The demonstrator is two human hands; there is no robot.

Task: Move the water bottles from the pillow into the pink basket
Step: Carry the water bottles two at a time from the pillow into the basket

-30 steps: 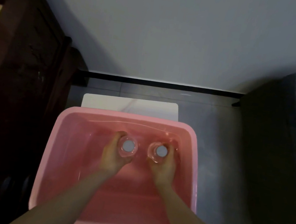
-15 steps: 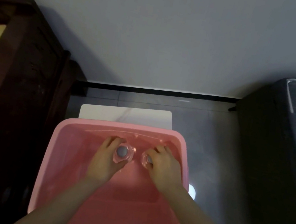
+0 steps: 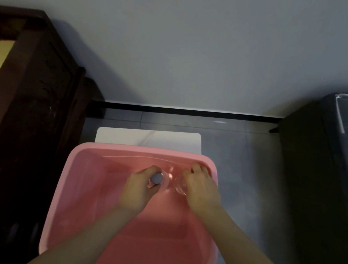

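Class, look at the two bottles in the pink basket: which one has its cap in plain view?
The left-hand bottle: its grey cap shows; the right hand covers the other bottle's top.

Two water bottles [image 3: 156, 180] [image 3: 179, 186], one pink basket [image 3: 83, 186], two hands [image 3: 137, 192] [image 3: 201, 192], one white table [image 3: 149, 138]

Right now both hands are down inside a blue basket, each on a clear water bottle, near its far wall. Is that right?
Not quite: the basket is pink, not blue, as the head view shows. The rest holds: the left hand and the right hand are down inside it near its far wall, each on a clear water bottle, the left bottle and the right bottle.
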